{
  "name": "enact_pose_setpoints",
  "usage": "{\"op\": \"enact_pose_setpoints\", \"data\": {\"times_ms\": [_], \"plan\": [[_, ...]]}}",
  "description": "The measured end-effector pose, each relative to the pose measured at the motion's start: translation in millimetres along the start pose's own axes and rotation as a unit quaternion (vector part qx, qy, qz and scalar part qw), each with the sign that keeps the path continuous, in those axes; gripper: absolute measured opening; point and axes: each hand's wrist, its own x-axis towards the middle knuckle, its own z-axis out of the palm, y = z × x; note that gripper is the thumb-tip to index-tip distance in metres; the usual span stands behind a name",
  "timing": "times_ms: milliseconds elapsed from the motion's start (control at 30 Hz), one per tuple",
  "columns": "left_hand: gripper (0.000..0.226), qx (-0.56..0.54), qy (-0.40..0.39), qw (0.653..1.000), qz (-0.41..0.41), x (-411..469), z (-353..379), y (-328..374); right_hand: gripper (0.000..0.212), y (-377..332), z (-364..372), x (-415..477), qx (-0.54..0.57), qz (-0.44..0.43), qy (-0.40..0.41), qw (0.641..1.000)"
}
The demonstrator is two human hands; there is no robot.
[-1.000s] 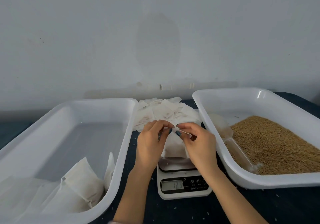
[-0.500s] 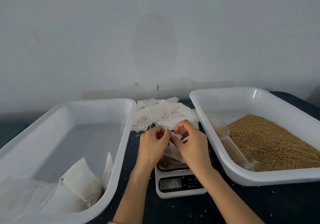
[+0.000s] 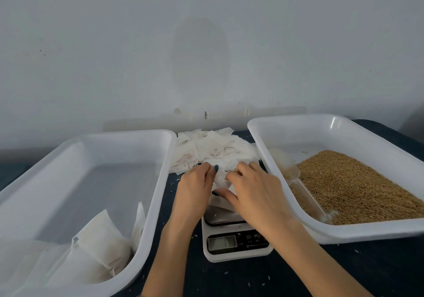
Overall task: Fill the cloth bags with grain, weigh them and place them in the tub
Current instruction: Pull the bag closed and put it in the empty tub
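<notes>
White cloth bag over the scale platform, centre. Left hand and right hand both pinch its top. Empty bags piled just beyond. Filled bags in left tub, near end. Grain and scoop in right tub.

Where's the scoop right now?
Head view, right side: the clear scoop lies inside the right tub, along the left edge of the grain.
</notes>
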Motion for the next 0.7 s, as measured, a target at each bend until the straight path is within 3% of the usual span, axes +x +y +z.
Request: {"op": "enact_pose_setpoints", "data": {"times_ms": [200, 367, 500, 633, 700], "plan": [[0.037, -0.037, 0.019, 0.997, -0.064, -3.6, -0.7, 3.5, 0.05, -7.9, -3.1, 4.9, -0.002, 0.006, -0.052, 0.999], [0.032, -0.031, -0.056, 0.988, -0.141, -3.9, -3.3, -0.1, 0.049, -7.6, -3.9, 7.2, -0.017, -0.011, -0.089, 0.996], [0.03, -0.067, -0.055, 0.985, -0.148, -2.8, -7.3, 1.4, 0.052, 3.0, -16.8, 12.8, 0.007, -0.005, -0.119, 0.993], [0.024, -0.089, -0.055, 0.983, -0.149, -1.8, -8.5, 2.8, 0.025, 26.8, -41.7, 21.0, 0.199, 0.049, -0.163, 0.965], [0.023, -0.1, -0.054, 0.981, -0.155, -2.1, -8.1, 2.6, 0.009, 47.3, -50.7, 26.6, 0.222, 0.09, -0.126, 0.963]]}}
